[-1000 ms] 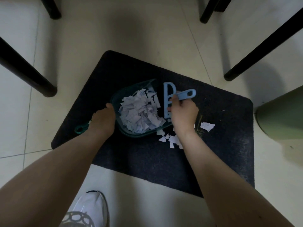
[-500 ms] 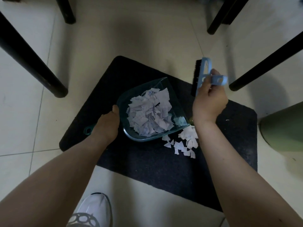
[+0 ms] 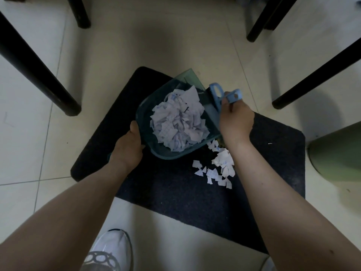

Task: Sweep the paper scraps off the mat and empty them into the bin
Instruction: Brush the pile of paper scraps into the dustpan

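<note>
A dark mat (image 3: 175, 192) lies on the tiled floor. My left hand (image 3: 128, 148) grips the handle of a teal dustpan (image 3: 148, 106), held tilted above the mat and heaped with white paper scraps (image 3: 178, 119). My right hand (image 3: 235, 121) holds a light blue hand brush (image 3: 216, 96) against the pan's right edge. A small pile of loose scraps (image 3: 218, 167) lies on the mat just below the pan's lip, beside my right wrist. The green bin (image 3: 340, 153) stands at the right edge of the view.
Black furniture legs stand around the mat: one at the left (image 3: 39, 69), one at the top (image 3: 80, 12), two at the upper right (image 3: 316, 71). My white shoe (image 3: 109, 251) is on the tiles below the mat.
The dustpan has been lifted and tilted up off the mat. The brush swung out to the upper right, then came back against the pan's right edge. The loose scraps stayed on the mat.
</note>
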A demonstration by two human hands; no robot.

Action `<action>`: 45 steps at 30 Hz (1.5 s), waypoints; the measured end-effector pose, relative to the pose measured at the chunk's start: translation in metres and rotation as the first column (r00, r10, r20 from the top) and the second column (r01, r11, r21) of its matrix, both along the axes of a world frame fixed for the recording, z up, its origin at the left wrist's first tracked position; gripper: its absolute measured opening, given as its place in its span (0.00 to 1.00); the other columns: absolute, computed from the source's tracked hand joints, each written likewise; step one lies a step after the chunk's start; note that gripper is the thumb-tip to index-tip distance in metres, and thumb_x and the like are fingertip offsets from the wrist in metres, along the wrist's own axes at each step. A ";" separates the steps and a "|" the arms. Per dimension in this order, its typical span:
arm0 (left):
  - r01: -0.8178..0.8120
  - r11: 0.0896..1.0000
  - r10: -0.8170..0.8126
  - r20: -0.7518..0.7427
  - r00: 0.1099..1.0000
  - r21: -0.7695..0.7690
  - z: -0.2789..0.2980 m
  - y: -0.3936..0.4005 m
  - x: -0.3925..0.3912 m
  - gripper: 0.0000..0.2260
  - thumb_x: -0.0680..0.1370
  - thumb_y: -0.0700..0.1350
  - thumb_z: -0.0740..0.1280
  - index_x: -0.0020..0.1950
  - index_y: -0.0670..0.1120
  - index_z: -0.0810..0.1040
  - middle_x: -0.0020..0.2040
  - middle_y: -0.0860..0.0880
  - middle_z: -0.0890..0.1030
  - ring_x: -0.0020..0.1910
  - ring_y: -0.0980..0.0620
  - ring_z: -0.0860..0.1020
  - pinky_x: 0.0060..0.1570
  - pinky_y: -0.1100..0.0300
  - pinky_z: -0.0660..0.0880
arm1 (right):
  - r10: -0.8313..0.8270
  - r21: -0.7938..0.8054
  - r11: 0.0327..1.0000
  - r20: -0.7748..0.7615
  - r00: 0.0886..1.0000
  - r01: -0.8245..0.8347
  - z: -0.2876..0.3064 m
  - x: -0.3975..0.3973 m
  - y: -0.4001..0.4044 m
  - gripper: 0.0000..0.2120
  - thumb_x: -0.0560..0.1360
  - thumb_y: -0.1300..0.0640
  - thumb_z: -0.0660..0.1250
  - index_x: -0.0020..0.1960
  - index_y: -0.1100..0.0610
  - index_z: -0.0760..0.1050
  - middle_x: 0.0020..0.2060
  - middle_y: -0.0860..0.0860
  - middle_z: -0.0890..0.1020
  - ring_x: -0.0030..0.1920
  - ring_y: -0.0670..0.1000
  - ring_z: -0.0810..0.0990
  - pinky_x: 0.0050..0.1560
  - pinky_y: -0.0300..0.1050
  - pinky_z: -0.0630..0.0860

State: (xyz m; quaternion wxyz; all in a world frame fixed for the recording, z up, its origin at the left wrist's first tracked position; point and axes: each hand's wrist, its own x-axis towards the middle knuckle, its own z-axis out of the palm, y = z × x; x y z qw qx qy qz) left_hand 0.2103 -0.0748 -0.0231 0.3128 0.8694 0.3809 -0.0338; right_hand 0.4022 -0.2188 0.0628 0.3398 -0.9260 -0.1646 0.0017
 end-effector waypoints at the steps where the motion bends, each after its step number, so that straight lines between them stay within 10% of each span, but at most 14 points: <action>1: -0.018 1.000 0.018 0.032 0.999 -0.016 0.000 -0.001 -0.001 0.27 0.78 0.37 0.64 0.73 0.40 0.55 0.56 0.41 0.77 0.49 0.45 0.77 0.46 0.55 0.74 | -0.010 0.024 1.000 0.010 1.000 0.010 0.002 0.002 0.001 0.14 0.80 0.53 0.58 0.41 0.59 0.73 0.32 0.50 0.74 0.35 0.50 0.74 0.33 0.39 0.63; 9: -0.019 1.000 0.019 0.020 1.000 0.011 -0.009 0.004 -0.007 0.28 0.77 0.38 0.65 0.73 0.39 0.55 0.57 0.39 0.77 0.52 0.42 0.78 0.47 0.56 0.73 | 0.097 0.061 0.994 -0.090 0.991 -0.092 -0.003 0.007 0.001 0.17 0.80 0.51 0.59 0.40 0.62 0.74 0.31 0.50 0.76 0.31 0.47 0.73 0.33 0.41 0.68; 14: 0.052 0.978 -0.016 -0.175 0.984 0.203 -0.013 0.019 -0.009 0.34 0.78 0.37 0.64 0.77 0.37 0.46 0.59 0.37 0.76 0.53 0.41 0.78 0.54 0.50 0.75 | -0.113 0.062 0.991 -0.125 0.986 0.122 -0.022 0.009 -0.010 0.17 0.80 0.52 0.58 0.40 0.62 0.74 0.33 0.51 0.76 0.33 0.47 0.74 0.35 0.40 0.69; 24: 0.591 0.704 -0.213 -0.676 0.705 0.395 -0.021 0.059 -0.046 0.34 0.80 0.42 0.59 0.77 0.34 0.41 0.65 0.44 0.73 0.60 0.47 0.77 0.68 0.55 0.66 | -0.138 0.172 0.957 -0.439 0.888 0.234 -0.076 0.013 -0.001 0.11 0.78 0.52 0.59 0.45 0.54 0.79 0.42 0.52 0.84 0.44 0.52 0.83 0.51 0.54 0.80; 31: 0.615 0.708 -0.201 -0.735 0.647 0.347 -0.013 0.055 -0.039 0.34 0.80 0.40 0.60 0.76 0.33 0.42 0.66 0.43 0.72 0.61 0.46 0.76 0.67 0.53 0.67 | 0.210 0.058 0.978 -0.250 0.945 -0.201 -0.087 0.023 0.023 0.13 0.80 0.57 0.59 0.61 0.58 0.77 0.55 0.55 0.81 0.51 0.49 0.78 0.56 0.36 0.72; 36: 0.576 0.668 -0.170 -0.656 0.735 0.472 -0.001 0.050 -0.028 0.35 0.73 0.39 0.69 0.73 0.27 0.56 0.53 0.40 0.79 0.47 0.42 0.81 0.48 0.51 0.77 | 0.304 -0.154 0.918 -0.315 0.899 -0.365 -0.096 0.027 0.015 0.14 0.81 0.56 0.58 0.64 0.53 0.75 0.55 0.55 0.81 0.51 0.52 0.79 0.50 0.39 0.73; 39: 0.561 0.710 -0.143 -0.693 0.707 0.426 -0.007 0.047 -0.021 0.32 0.80 0.39 0.59 0.77 0.33 0.45 0.62 0.43 0.75 0.58 0.44 0.76 0.58 0.51 0.71 | 0.296 -0.156 0.914 -0.378 0.877 -0.375 -0.102 0.017 0.007 0.14 0.80 0.56 0.60 0.63 0.53 0.76 0.53 0.54 0.82 0.47 0.50 0.79 0.46 0.37 0.73; 45: 0.557 0.715 -0.126 -0.706 0.697 0.422 -0.009 0.038 -0.018 0.31 0.80 0.40 0.57 0.77 0.34 0.44 0.63 0.43 0.74 0.60 0.44 0.75 0.59 0.52 0.71 | -0.063 -0.222 0.974 -0.137 0.989 0.031 -0.078 0.033 -0.017 0.15 0.80 0.56 0.58 0.54 0.67 0.77 0.48 0.62 0.82 0.46 0.59 0.81 0.41 0.43 0.73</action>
